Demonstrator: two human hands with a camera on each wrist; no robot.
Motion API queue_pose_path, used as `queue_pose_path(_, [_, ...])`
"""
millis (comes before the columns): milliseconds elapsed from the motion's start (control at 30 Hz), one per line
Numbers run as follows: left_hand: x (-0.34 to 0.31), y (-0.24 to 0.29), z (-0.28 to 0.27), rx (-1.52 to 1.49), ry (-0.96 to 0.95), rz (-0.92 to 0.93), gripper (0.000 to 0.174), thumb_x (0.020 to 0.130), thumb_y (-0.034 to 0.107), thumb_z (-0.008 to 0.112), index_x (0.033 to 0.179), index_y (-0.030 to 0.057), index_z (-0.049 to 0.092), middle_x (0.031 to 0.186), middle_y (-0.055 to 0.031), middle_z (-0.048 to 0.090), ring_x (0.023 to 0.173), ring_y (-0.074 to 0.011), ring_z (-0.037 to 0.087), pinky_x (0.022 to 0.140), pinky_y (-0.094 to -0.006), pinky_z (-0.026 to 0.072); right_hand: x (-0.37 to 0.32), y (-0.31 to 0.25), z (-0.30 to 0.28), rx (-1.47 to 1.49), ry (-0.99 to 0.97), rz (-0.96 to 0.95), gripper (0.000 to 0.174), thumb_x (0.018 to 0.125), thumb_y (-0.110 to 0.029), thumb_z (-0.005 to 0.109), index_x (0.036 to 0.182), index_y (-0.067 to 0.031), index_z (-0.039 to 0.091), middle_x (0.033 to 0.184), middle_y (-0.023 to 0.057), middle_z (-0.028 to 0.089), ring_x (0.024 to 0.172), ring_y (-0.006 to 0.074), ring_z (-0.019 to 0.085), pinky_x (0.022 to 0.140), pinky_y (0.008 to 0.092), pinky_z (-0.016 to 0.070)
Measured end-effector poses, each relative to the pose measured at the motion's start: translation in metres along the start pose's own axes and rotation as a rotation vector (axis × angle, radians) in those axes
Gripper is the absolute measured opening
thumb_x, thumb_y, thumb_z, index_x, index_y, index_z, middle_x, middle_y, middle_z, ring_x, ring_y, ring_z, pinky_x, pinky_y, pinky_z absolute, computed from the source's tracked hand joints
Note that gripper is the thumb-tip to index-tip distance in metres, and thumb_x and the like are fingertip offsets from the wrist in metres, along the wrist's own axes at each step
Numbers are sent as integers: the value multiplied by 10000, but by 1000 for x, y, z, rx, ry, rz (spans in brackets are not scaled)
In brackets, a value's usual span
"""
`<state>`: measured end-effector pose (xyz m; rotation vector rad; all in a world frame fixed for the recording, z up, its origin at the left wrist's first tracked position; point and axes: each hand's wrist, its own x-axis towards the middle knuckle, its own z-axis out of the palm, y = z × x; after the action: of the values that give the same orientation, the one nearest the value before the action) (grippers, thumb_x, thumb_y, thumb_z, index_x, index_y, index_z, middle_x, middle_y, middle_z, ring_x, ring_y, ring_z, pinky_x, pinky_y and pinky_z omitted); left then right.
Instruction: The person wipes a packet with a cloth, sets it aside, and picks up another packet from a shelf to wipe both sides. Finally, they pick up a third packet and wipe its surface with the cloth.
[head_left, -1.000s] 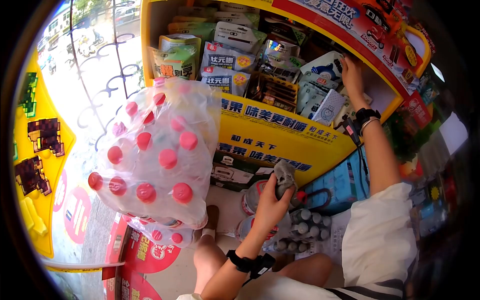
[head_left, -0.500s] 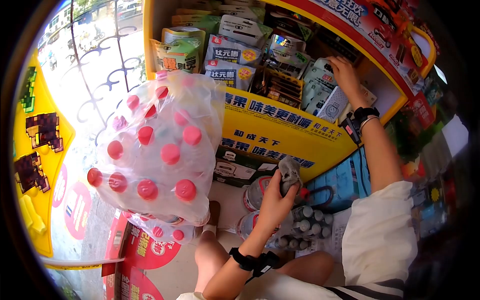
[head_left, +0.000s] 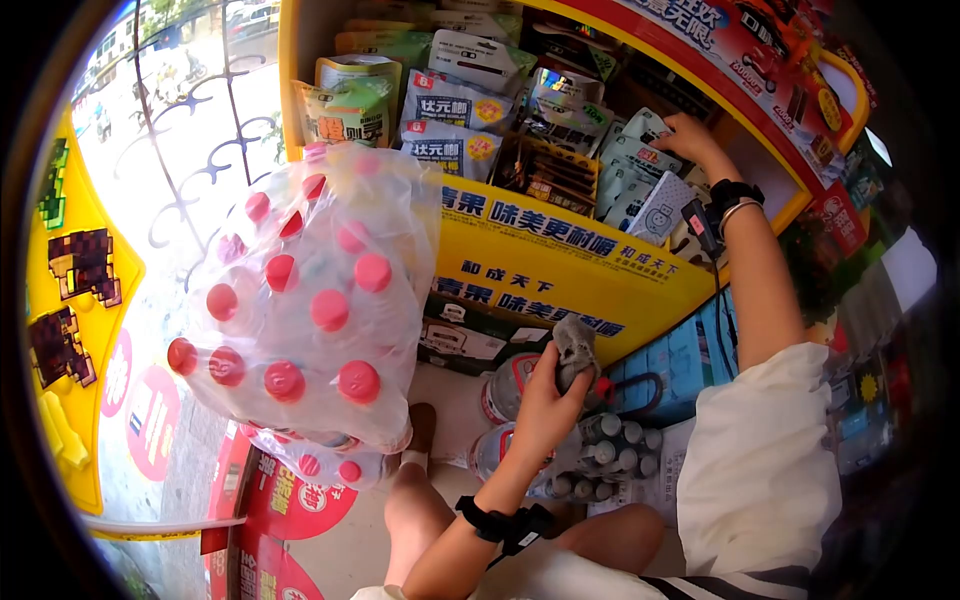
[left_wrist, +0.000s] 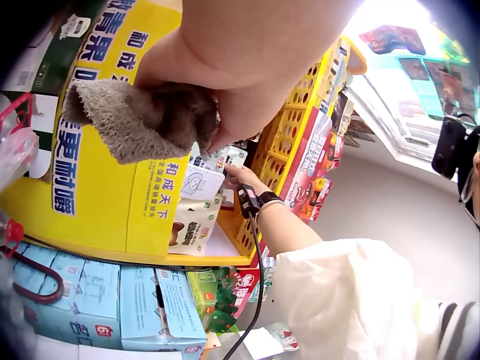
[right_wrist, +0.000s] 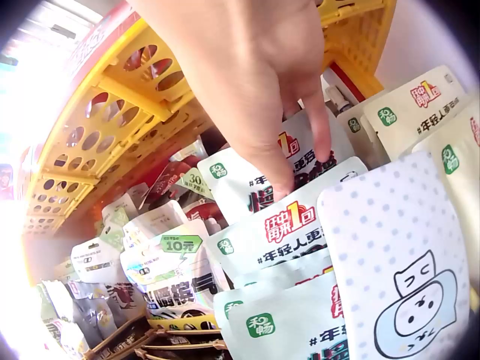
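In the head view my left hand (head_left: 548,405) holds a crumpled grey cloth (head_left: 575,352) in front of the yellow display box. The left wrist view shows the fuzzy cloth (left_wrist: 120,120) gripped under the fingers of that hand (left_wrist: 232,60). My right hand (head_left: 700,145) reaches into the box among pale green packets (head_left: 630,165). Seen from the right wrist, thumb and a finger of this hand (right_wrist: 259,90) are spread and rest on the printed face of one packet (right_wrist: 300,150). A white dotted pouch (right_wrist: 397,255) with a cartoon face stands close in front.
Grey packets (head_left: 445,145) and brown ones (head_left: 550,180) fill the box's left and middle. A plastic-wrapped stack of red-capped bottles (head_left: 300,310) stands at left. Large bottles (head_left: 505,390), small grey-capped bottles (head_left: 610,450) and blue cartons (head_left: 675,370) stand below the box.
The raised packet with a shark picture at my right hand has gone down among the others. My right hand has shifted slightly lower; my left hand still grips the cloth in nearly the same place.
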<state>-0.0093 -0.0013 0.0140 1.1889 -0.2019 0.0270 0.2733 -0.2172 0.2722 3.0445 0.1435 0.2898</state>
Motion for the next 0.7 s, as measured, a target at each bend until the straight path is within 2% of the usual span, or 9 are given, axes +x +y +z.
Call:
queue_pose_path(33, [0, -4, 2, -24, -18, -48, 507, 879, 124, 615, 1333, 22, 415, 1195, -111, 560, 1076, -161, 526, 918, -284, 410, 2, 4, 7, -20, 46, -34, 377, 714, -263, 766, 996, -34, 663, 993, 183, 658, 914, 295, 633, 790, 374, 475])
queue_pose_path(100, [1, -10, 5, -11, -20, -38, 519, 880, 122, 614, 1343, 18, 403, 1204, -112, 555, 1085, -161, 521, 924, -285, 406, 2, 9, 9, -44, 95, -69, 346, 719, -249, 761, 964, -26, 664, 949, 182, 664, 874, 291, 639, 771, 375, 476])
queue_pose_path(200, [-4, -9, 7, 35, -41, -25, 531, 882, 115, 610, 1355, 17, 390, 1217, -113, 549, 1099, -162, 513, 935, -286, 401, 0, 3, 5, 1, 76, -77, 345, 718, -232, 758, 970, -18, 659, 933, 181, 667, 853, 288, 642, 764, 360, 476])
queue_pose_path(267, [-7, -4, 4, 73, -67, -27, 530, 883, 110, 607, 1357, 18, 389, 1220, -112, 548, 1104, -163, 511, 938, -286, 400, 3, -3, 4, 31, -7, -8, 337, 718, -208, 746, 988, -26, 664, 928, 181, 671, 830, 279, 646, 750, 354, 479])
queue_pose_path(367, [-9, 5, 1, 16, -73, -24, 522, 879, 106, 609, 1349, 20, 399, 1221, -106, 548, 1109, -157, 508, 939, -282, 397, 7, -9, 5, 2, -12, -57, 338, 714, -187, 733, 1010, -38, 668, 920, 187, 671, 807, 274, 649, 736, 353, 484])
queue_pose_path(433, [-6, 8, 0, 2, 38, 10, 401, 860, 141, 606, 1210, -4, 473, 1062, -162, 607, 963, -236, 591, 851, -311, 444, 8, -11, 4, 21, -38, -9, 334, 710, -168, 723, 1021, -54, 677, 897, 170, 681, 790, 254, 650, 721, 351, 488])
queue_pose_path(500, [-4, 8, 1, -18, 36, 24, 397, 863, 144, 604, 1209, -1, 474, 1042, -156, 618, 939, -235, 602, 840, -310, 450, 6, -12, 3, 43, -47, -49, 267, 748, -164, 699, 958, -5, 661, 800, 109, 671, 685, 172, 625, 604, 327, 491])
queue_pose_path(700, [-10, 1, 4, -34, -36, 11, 416, 856, 138, 612, 1222, 2, 468, 1081, -166, 600, 990, -229, 581, 868, -304, 434, 11, -12, 1, 84, -110, 16, 277, 760, -161, 688, 989, -8, 658, 891, 101, 676, 782, 180, 641, 650, 332, 532])
